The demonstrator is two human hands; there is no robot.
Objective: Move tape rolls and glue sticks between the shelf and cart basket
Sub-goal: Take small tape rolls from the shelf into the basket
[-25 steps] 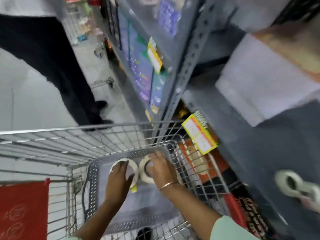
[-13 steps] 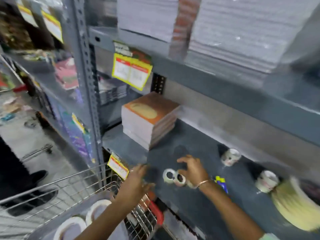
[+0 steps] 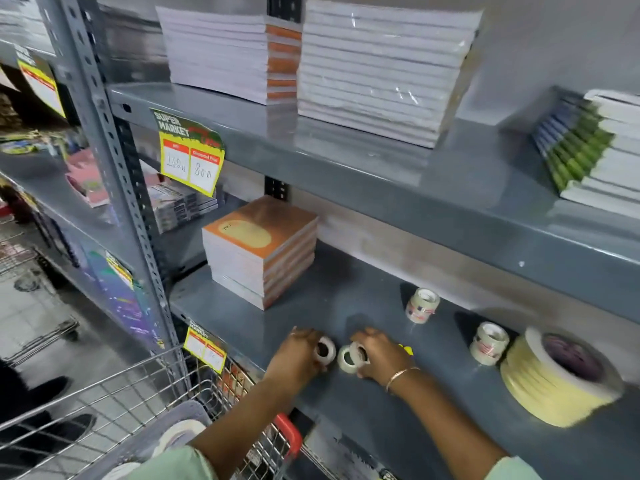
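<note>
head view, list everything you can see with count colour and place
small tape rolls: three, white, front of lower shelf, at the hands
tape roll packs: two, clear with red labels, upright, right of hands
large tape stack: one, pale yellow, far right
yellow item: one, behind right hand, kind unclear
notebook stack: one, orange cover, lower shelf left
paper stacks: two, white, upper shelf
book stack: one, green and blue spines, upper right
price tag: yellow, upper shelf edge
cart: wire, bottom left, white tape rolls in grey basket
left hand: on one small roll
right hand: on two rolls
</note>
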